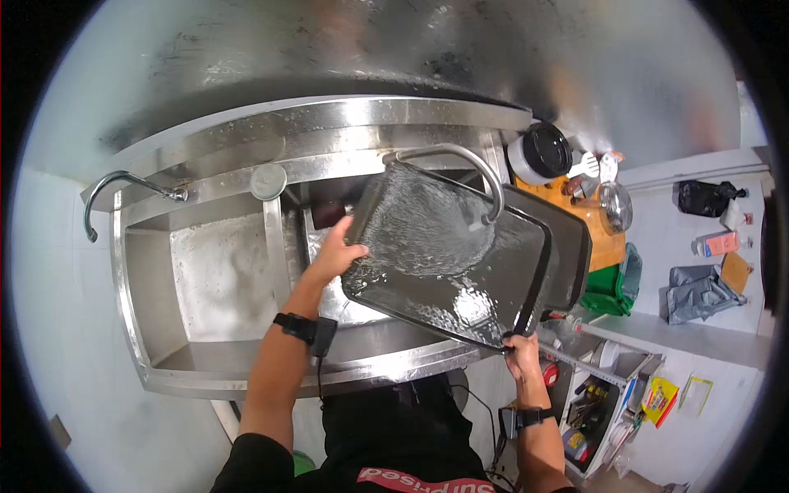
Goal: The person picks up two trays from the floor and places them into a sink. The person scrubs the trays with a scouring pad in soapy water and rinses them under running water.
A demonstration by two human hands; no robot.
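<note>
A dark rectangular baking tray [411, 287] is held tilted over the right-hand sink basin, between my two hands. My left hand [335, 251] grips its left edge, thumb on the inner side and fingers mostly hidden behind. At the lower right corner, my right hand [520, 353] is closed round the rim. From the curved faucet [491, 185], water falls onto the tray and spreads across its upper part. Behind its right side lies another dark tray [571, 238], partly covered.
The left sink basin [222, 279] has its own faucet [99, 197]. A round, pale lidded container [268, 181] stands on the sink's back ledge. To the right are a white pot with a black lid [546, 152], a glass jar [615, 207] and a loaded shelf rack [600, 394].
</note>
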